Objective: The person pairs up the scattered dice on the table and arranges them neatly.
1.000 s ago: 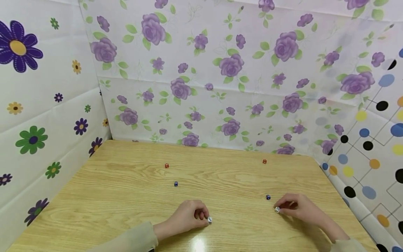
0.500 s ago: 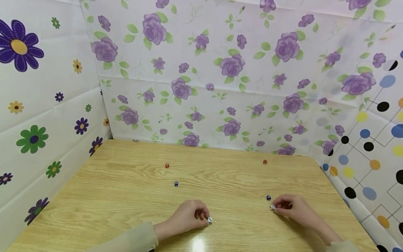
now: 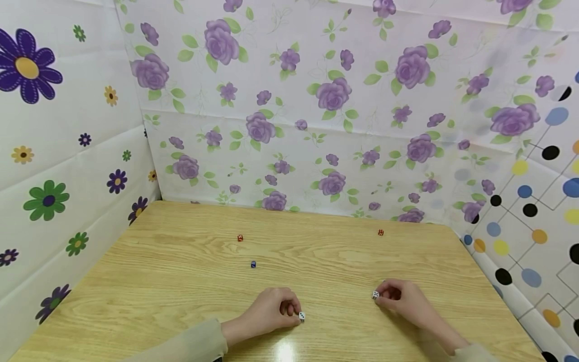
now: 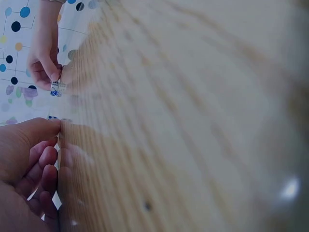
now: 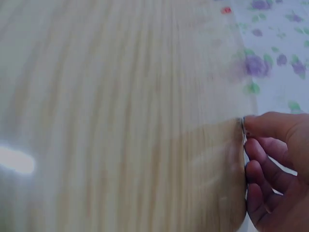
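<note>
In the head view, my left hand (image 3: pixel 267 311) pinches a white die (image 3: pixel 301 317) at the table's near middle, thumb and fingertip against its left side. To the right, my right hand (image 3: pixel 409 304) pinches another white die (image 3: pixel 375 295) close to the tabletop. In the left wrist view, that right-hand white die (image 4: pixel 55 85) has blue showing just under it. The right hand hides most of the blue die on that side in the head view. Only a sliver of my right hand's die (image 5: pixel 243 124) shows in the right wrist view.
Farther back on the wooden table (image 3: pixel 316 246) lie a red die (image 3: pixel 240 238) and a blue die (image 3: pixel 253 264) on the left. Another red die (image 3: pixel 381 233) lies at the back right. Patterned cloth (image 3: pixel 280 125) hangs behind and along both sides.
My right hand has moved left with its white die, passing in front of the right-hand blue die and covering it. My left hand and its die have stayed put.
</note>
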Demonstrator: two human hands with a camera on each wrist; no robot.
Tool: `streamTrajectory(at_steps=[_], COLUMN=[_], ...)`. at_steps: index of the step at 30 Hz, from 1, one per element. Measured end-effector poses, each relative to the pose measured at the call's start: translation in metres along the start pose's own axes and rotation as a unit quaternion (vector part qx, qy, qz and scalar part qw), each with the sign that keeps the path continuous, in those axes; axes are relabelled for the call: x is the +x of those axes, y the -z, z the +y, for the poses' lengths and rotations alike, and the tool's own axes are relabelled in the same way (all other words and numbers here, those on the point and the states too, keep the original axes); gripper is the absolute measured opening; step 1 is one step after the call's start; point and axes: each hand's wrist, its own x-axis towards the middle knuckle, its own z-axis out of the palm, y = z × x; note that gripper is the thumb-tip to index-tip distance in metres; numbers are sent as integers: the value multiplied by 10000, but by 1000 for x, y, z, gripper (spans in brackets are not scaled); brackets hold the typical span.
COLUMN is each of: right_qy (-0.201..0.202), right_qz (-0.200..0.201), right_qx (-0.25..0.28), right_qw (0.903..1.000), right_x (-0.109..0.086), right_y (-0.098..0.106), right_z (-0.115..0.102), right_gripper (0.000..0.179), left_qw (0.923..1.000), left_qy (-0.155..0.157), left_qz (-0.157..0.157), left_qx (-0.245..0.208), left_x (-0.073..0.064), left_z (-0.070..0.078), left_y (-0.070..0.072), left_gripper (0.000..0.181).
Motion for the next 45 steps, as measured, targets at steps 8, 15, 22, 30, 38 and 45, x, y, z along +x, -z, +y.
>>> streamTrajectory(at_steps=[8, 15, 22, 30, 38, 45], right_qy=[124, 195, 426, 487, 659, 808], right_qz=[-101, -197, -295, -501, -581, -683], right_qx=[42, 59, 200, 275, 346, 404], right_qw=[9999, 9996, 9985, 9972, 9955, 9936], right_x=[5, 7, 7, 9, 9, 10], right_y=[-23, -39, -54, -70, -81, -89], right_z=[-22, -39, -50, -66, -79, -87], right_gripper=[13, 13, 10, 9, 9, 8], left_qw=[10000, 10000, 10000, 10000, 9999, 9998], left_qy=[59, -10, -30, 12, 89, 140], left_qz=[-35, -23, -9, 21, 2, 5], left_qx=[18, 20, 27, 36, 94, 162], left_x=[1, 1, 1, 1, 2, 2], left_z=[1, 0, 0, 0, 1, 3], left_y=[1, 1, 0, 0, -1, -1], left_gripper=[11, 10, 10, 11, 11, 11])
